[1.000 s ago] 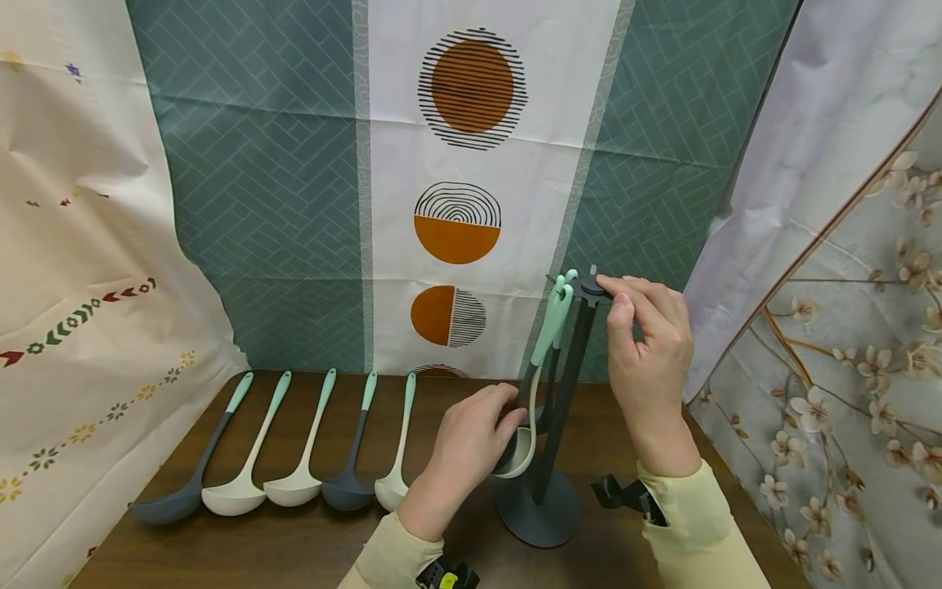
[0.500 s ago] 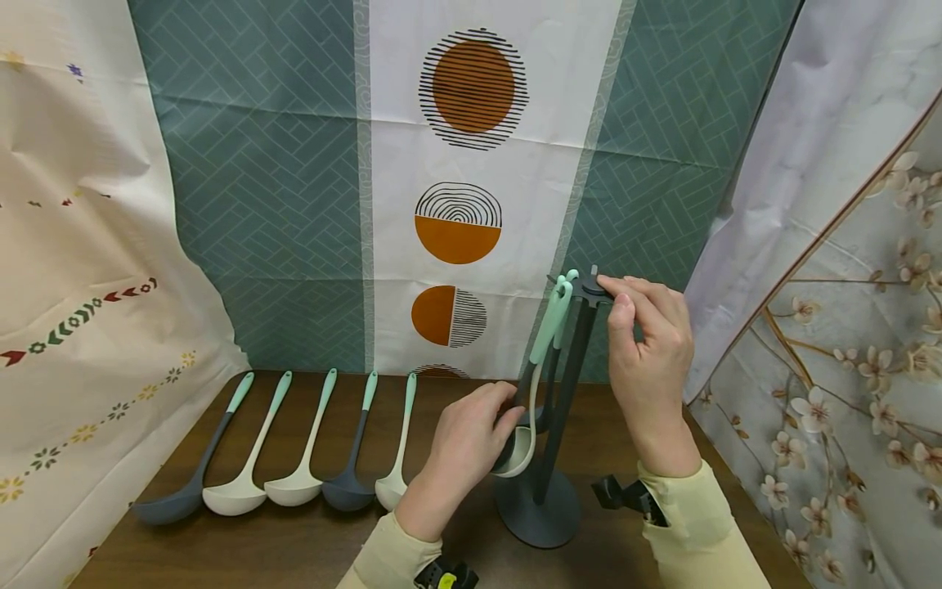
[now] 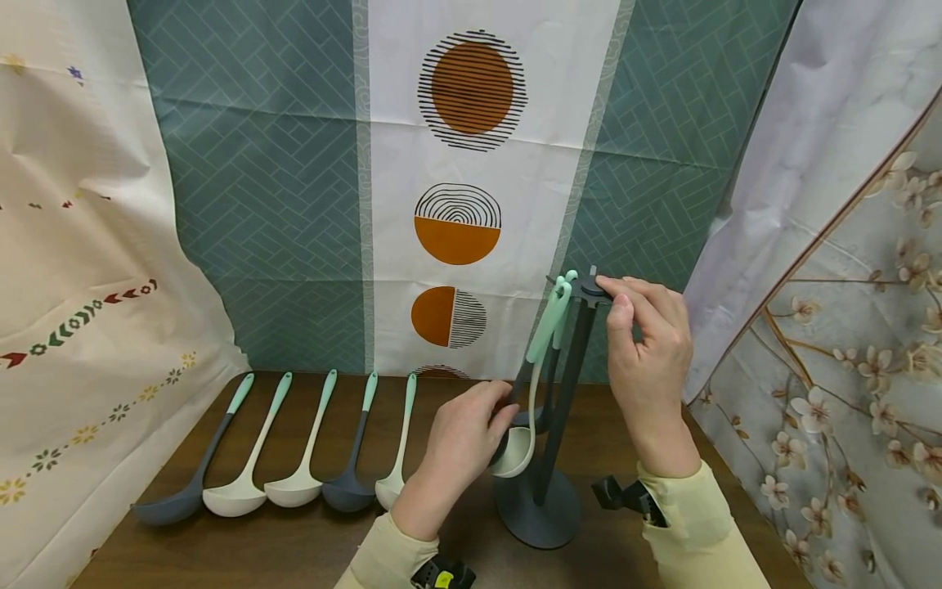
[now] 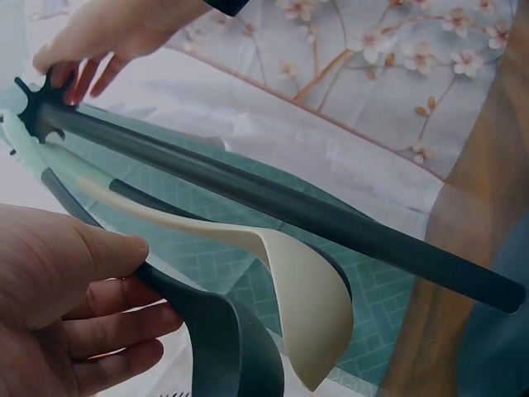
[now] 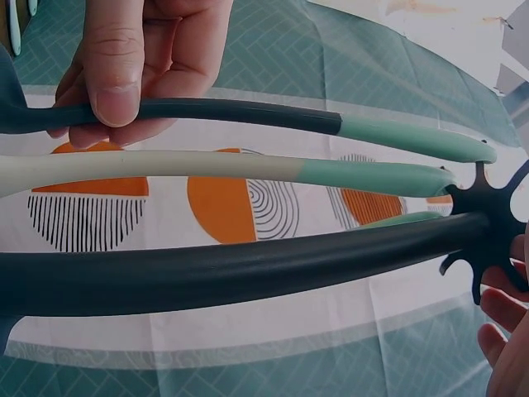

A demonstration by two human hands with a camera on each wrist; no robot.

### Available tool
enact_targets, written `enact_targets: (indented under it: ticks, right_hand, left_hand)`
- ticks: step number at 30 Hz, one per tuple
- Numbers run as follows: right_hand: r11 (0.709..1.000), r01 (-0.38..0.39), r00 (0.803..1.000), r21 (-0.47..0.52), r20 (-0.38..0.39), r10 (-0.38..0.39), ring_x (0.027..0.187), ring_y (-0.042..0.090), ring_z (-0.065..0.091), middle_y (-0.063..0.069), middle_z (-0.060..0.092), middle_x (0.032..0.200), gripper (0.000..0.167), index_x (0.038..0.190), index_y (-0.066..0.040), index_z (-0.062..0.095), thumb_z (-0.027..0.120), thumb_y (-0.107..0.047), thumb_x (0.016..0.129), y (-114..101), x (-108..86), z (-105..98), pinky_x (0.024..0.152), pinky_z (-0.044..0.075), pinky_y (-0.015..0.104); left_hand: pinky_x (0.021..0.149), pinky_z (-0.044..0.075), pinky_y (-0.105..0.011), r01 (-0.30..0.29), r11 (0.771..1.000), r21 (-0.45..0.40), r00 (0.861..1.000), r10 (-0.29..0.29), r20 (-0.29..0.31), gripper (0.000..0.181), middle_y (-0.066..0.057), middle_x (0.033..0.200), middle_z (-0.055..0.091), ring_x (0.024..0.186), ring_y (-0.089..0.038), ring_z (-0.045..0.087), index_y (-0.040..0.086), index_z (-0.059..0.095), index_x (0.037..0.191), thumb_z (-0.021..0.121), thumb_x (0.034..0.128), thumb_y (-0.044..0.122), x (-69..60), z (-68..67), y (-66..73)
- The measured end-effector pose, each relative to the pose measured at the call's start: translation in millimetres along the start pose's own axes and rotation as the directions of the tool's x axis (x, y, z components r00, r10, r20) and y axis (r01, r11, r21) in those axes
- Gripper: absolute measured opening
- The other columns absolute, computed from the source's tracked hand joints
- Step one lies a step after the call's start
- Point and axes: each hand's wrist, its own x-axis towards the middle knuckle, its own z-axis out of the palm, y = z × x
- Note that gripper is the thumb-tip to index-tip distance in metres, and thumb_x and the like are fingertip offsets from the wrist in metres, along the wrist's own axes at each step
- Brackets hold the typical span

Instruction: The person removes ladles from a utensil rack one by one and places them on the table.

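Observation:
My left hand (image 3: 467, 433) pinches the dark grey ladle (image 5: 240, 112) by its shaft just above the bowl, thumb on one side and fingers on the other. Its mint handle end is up at a hook of the dark utensil stand (image 3: 570, 393). My right hand (image 3: 651, 348) grips the stand's hooked top (image 5: 488, 211) from the right with thumb and fingertips. A cream ladle (image 4: 310, 306) hangs between the held ladle and the post. Behind it hangs another dark ladle (image 3: 542, 419), mostly hidden.
On the brown table (image 3: 280, 548), several ladles lie in a row to the left, from a dark ladle (image 3: 172, 503) to a small cream ladle (image 3: 390, 487). The stand's round base (image 3: 540, 519) sits before me. Patterned cloths (image 3: 294, 204) hang behind and at both sides.
My left hand has shifted slightly left with the dark ladle's lower end. The cream ladle's bowl has swung slightly left too. My right hand has stayed on the stand's top.

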Motion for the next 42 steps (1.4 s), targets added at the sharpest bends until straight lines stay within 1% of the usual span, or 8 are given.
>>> enact_targets:
  ticks: [6,14,22,29,35,42]
  right_hand:
    - [1.0,0.002,1.0,-0.007,-0.003,-0.002,0.116,0.037,0.064,0.011,0.078,0.117,0.037,0.121,-0.013,0.086,0.053,-0.026,0.11,-0.3,-0.4,0.2,0.101,0.045,0.04]
    - [1.0,-0.001,1.0,-0.008,-0.004,0.001,0.116,0.038,0.064,0.011,0.078,0.117,0.038,0.121,-0.012,0.087,0.053,-0.026,0.11,-0.3,-0.8,0.0,0.1,0.045,0.04]
    - [1.0,0.0,1.0,0.003,-0.004,0.0,0.115,0.038,0.064,0.011,0.078,0.117,0.037,0.121,-0.012,0.087,0.053,-0.026,0.11,-0.6,-0.5,-0.4,0.098,0.043,0.037]
    - [1.0,0.006,1.0,0.005,-0.003,-0.006,0.114,0.038,0.064,0.011,0.078,0.116,0.037,0.121,-0.013,0.087,0.054,-0.028,0.111,-0.7,0.5,-0.1,0.098,0.044,0.038]
    - [1.0,0.005,1.0,0.005,0.004,-0.005,0.113,0.039,0.063,0.012,0.078,0.117,0.038,0.121,-0.012,0.086,0.054,-0.029,0.111,-0.7,0.9,-0.3,0.099,0.044,0.04]
    - [1.0,0.001,1.0,0.0,0.013,-0.001,0.115,0.039,0.063,0.012,0.077,0.118,0.038,0.122,-0.012,0.086,0.054,-0.029,0.112,-0.7,0.1,-0.9,0.099,0.044,0.041]
  left_hand:
    - [0.072,0.06,-0.033,0.017,1.0,0.004,1.0,-0.017,0.005,0.018,0.003,0.1,0.076,0.081,-0.015,0.069,0.013,0.079,0.118,0.084,0.1012,0.019,-0.2,-2.2,-1.2]
    - [0.071,0.059,-0.034,0.009,1.0,0.003,1.0,-0.009,-0.015,0.016,0.001,0.098,0.075,0.08,-0.015,0.068,0.011,0.078,0.114,0.085,0.1002,0.016,-0.1,-5.1,-3.6]
    - [0.066,0.055,-0.031,0.013,1.0,-0.006,1.0,-0.014,-0.021,0.011,0.004,0.092,0.071,0.075,-0.013,0.064,0.013,0.075,0.107,0.084,0.1004,0.015,0.9,-11.4,-6.2]
    - [0.065,0.053,-0.029,0.043,0.999,-0.02,0.999,-0.043,-0.012,0.01,0.006,0.092,0.07,0.072,-0.012,0.06,0.015,0.076,0.108,0.083,0.1019,0.018,1.4,-17.1,-8.0]
    - [0.064,0.053,-0.029,0.055,0.998,0.003,0.998,-0.055,-0.013,0.009,0.007,0.091,0.068,0.073,-0.012,0.06,0.017,0.074,0.105,0.083,0.1024,0.019,2.3,-20.1,-9.3]
    - [0.063,0.051,-0.029,0.071,0.997,0.004,0.997,-0.071,-0.02,0.012,0.008,0.088,0.067,0.071,-0.011,0.06,0.019,0.072,0.101,0.084,0.1017,0.019,1.8,-26.2,-9.3]
